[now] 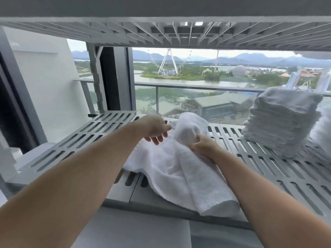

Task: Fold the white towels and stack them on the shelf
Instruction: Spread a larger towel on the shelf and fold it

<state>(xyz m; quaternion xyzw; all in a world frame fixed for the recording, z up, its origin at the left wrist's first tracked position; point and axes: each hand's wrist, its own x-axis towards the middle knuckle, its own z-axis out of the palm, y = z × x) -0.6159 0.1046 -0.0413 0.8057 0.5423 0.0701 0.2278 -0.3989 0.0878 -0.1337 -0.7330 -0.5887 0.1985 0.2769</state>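
Observation:
A loose white towel (172,169) lies crumpled across the middle of the grey slotted shelf (86,136), one end hanging over the front edge. My left hand (155,130) pinches the towel's raised far part between thumb and forefinger, the other fingers spread. My right hand (202,144) is closed on a bunch of the same towel just to the right. A tall stack of folded white towels (281,120) stands on the shelf at the right.
Another grey slotted shelf (161,31) hangs close overhead. Part of a second white pile (322,133) shows at the far right edge. Behind the shelf are a glass balcony railing (179,97) and a grey post (96,76) at the back left.

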